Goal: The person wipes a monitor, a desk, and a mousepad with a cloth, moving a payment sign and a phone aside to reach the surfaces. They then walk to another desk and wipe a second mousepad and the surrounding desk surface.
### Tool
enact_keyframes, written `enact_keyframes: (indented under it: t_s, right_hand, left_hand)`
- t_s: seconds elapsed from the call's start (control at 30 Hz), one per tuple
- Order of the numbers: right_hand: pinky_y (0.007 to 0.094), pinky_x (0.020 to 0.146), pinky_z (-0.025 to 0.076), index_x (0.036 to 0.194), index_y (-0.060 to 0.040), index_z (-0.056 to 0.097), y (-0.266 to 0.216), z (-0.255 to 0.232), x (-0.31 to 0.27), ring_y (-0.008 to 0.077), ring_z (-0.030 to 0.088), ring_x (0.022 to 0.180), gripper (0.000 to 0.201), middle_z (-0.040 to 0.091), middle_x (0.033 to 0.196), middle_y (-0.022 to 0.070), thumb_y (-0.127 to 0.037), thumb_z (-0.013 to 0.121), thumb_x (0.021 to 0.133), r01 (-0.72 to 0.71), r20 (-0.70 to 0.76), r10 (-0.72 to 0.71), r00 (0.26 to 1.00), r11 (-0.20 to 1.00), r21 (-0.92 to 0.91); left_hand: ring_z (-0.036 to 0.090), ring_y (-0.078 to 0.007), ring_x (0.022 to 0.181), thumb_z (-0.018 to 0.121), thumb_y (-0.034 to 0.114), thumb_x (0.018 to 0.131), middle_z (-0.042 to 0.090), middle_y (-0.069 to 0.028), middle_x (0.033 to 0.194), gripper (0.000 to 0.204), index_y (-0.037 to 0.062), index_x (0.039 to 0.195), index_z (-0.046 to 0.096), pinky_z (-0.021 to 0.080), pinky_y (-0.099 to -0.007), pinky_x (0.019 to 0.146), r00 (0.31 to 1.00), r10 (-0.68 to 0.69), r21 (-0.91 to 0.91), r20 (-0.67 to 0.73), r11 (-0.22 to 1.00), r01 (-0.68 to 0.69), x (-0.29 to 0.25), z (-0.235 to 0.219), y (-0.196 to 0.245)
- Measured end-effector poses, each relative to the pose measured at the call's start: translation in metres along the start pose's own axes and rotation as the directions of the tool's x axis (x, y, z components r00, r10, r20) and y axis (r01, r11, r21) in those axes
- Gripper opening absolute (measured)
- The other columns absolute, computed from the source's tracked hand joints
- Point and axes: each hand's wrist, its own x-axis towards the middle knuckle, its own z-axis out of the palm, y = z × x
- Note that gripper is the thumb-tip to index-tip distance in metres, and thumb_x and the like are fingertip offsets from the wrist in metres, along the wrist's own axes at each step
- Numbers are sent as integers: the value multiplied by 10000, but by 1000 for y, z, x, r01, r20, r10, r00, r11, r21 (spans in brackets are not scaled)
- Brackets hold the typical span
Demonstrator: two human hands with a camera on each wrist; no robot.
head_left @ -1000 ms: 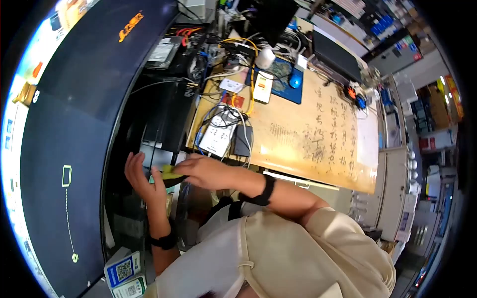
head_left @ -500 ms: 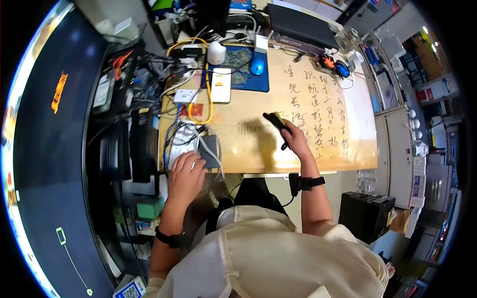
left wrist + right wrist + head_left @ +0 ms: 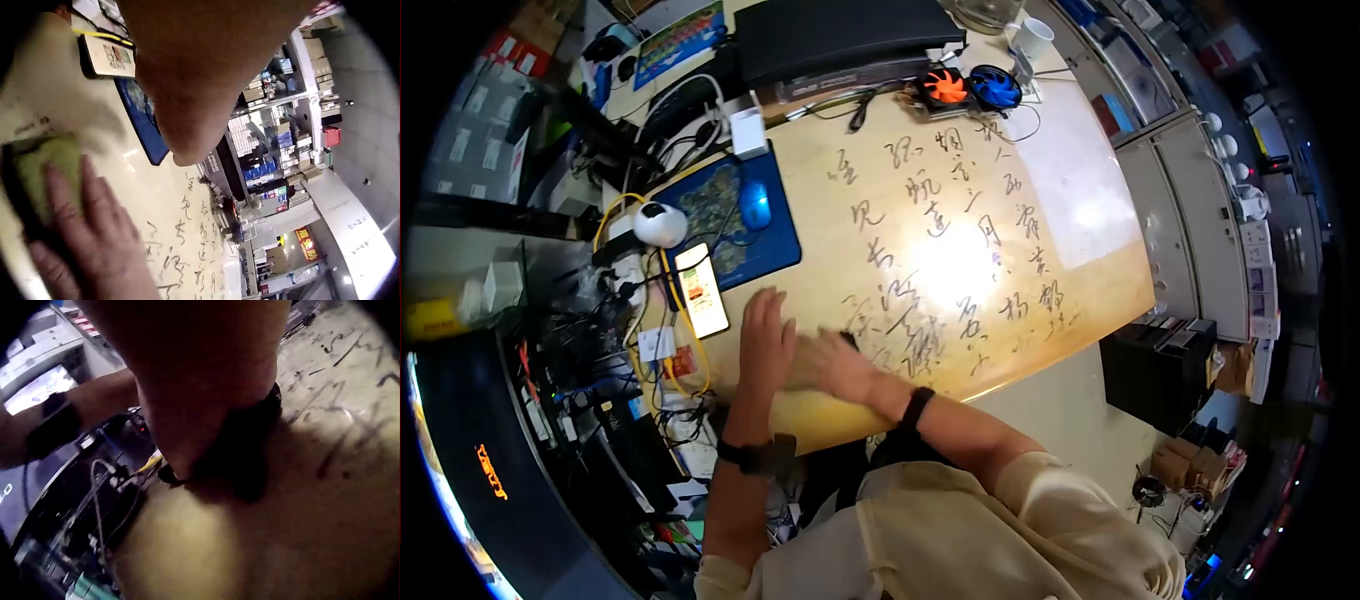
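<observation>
My right hand [image 3: 848, 372] is low over the front part of the wooden desk, holding a yellow-green pad [image 3: 47, 172] with a black edge. In the left wrist view its fingers lie across the pad's green face, with the thumb along the side. From the right wrist, the pad's dark part [image 3: 247, 453] shows in shadow under the palm. Just left of it, my left hand [image 3: 766, 340] hovers near the desk top, fingers extended and holding nothing. The desk top [image 3: 820, 270] carries rows of handwritten black characters.
Left of the hands lie a phone-like white slab [image 3: 702, 290], a yellow cable [image 3: 671, 300] and a white camera-like device [image 3: 660, 225]. A blue mouse [image 3: 755, 204] sits on a dark blue mat [image 3: 785, 250]. Orange [image 3: 946, 86] and blue fans [image 3: 995, 88] stand at the back.
The head view has swung right. The left hand has left the white power strip for the desk's front; the right hand has brought the pad left beside it, from over the desk's middle.
</observation>
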Motion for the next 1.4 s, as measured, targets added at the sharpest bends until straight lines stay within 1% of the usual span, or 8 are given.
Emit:
enact_keyframes:
  t_s: [0.1, 0.3, 0.5, 0.83, 1.0, 1.03, 1.23, 1.4]
  right_hand:
    - [519, 1131, 203, 1279, -249, 548, 8, -12, -57, 288, 282, 1391, 433, 389, 1463, 53, -186, 541, 850, 101, 1, -106, 994, 955, 278]
    - [542, 1120, 205, 1395, -229, 427, 126, -86, -155, 342, 266, 1392, 624, 314, 1511, 80, -154, 623, 807, -648, 25, 648, 762, 761, 34]
    - [546, 1110, 191, 1452, -183, 350, 223, -100, -78, 380, 234, 1391, 637, 236, 1535, 140, -322, 592, 879, -821, -269, 782, 562, 566, -72]
    - [542, 1141, 162, 1436, -224, 368, 139, -79, -9, 326, 211, 1415, 599, 266, 1527, 112, -350, 579, 890, -297, 144, 295, 945, 955, -3]
    - [582, 1132, 153, 1431, -261, 372, 148, -100, -83, 340, 235, 1410, 717, 245, 1546, 62, -293, 697, 792, -388, 306, 356, 883, 921, 47]
    - [600, 1124, 149, 1431, -267, 372, 161, -100, -86, 354, 272, 1391, 765, 272, 1531, 67, -274, 728, 754, -399, 36, 397, 917, 915, 54]
    - [568, 1112, 164, 1438, -158, 373, 205, -91, -11, 402, 239, 1384, 650, 264, 1517, 170, -352, 614, 866, -650, -168, 635, 754, 758, -50]
    - [567, 1122, 133, 1440, -155, 372, 189, -73, 46, 390, 205, 1400, 634, 237, 1530, 166, -373, 579, 881, -604, -211, 584, 784, 795, -47]
  left_hand:
    - [380, -402, 1271, 633, 94, 814, 442, -206, 1338, 485, -12, 1260, 475, 327, -459, 1062, 1000, 27, 34, -9, 999, -26, 39, 27, 0]
    - [325, -365, 1346, 642, 159, 835, 407, -161, 1419, 560, 27, 1342, 445, 242, -480, 1118, 1000, -6, 76, 14, 997, 4, 80, 64, 11]
    - [341, -336, 1346, 637, 219, 827, 397, -152, 1433, 641, 27, 1387, 392, 230, -501, 1119, 999, -22, 225, -49, 974, 33, 74, 82, -15]
    - [342, -398, 1322, 586, 225, 831, 386, -241, 1406, 640, -61, 1360, 366, 234, -495, 1118, 994, -81, 116, -69, 989, 88, 74, 81, -19]
    - [315, -368, 1347, 576, 258, 852, 375, -213, 1423, 618, -36, 1359, 378, 237, -474, 1124, 992, -126, 143, -25, 981, 128, 73, 78, -18]
    - [315, -362, 1350, 594, 236, 837, 369, -202, 1430, 626, -23, 1365, 377, 237, -473, 1126, 990, -135, 132, -37, 981, 139, 73, 78, -18]
    - [321, -347, 1351, 618, 194, 819, 369, -176, 1437, 638, 1, 1376, 376, 240, -464, 1130, 988, -141, 114, -56, 983, 147, 72, 76, -15]
    - [334, -310, 1350, 591, 263, 852, 390, -150, 1430, 609, 3, 1366, 393, 254, -439, 1132, 989, -96, 127, -109, 986, 109, 69, 80, -19]
